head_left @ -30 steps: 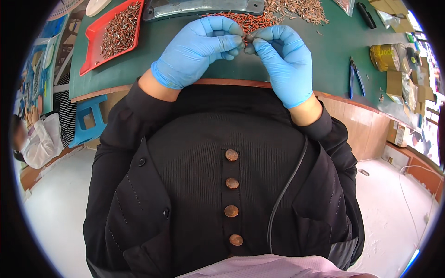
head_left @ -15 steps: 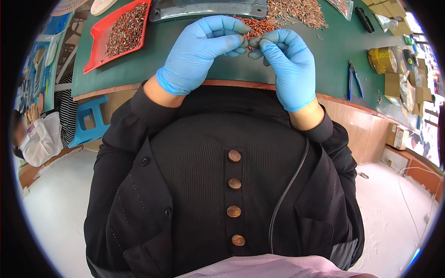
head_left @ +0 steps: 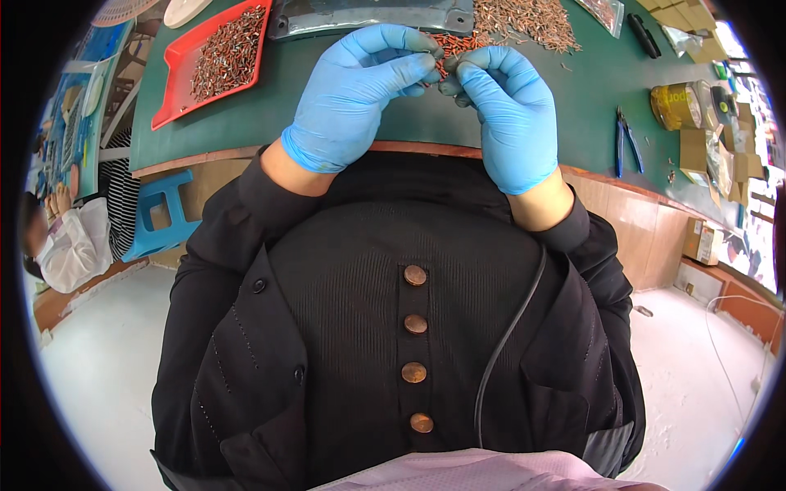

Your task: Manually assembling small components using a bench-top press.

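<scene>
Both blue-gloved hands meet over the green table mat (head_left: 573, 106): left hand (head_left: 360, 90) and right hand (head_left: 508, 106) pinch, fingertips narrow, what looks like a small reddish-orange metal piece (head_left: 446, 45), beside the loose heap of coppery pieces (head_left: 524, 18).

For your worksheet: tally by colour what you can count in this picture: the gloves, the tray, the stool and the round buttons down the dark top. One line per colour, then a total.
Blue: 3, namely the left hand glove, the right hand glove and the stool.
Red: 1, the tray.
Copper-brown: 4, the buttons.
Total: 8.
</scene>
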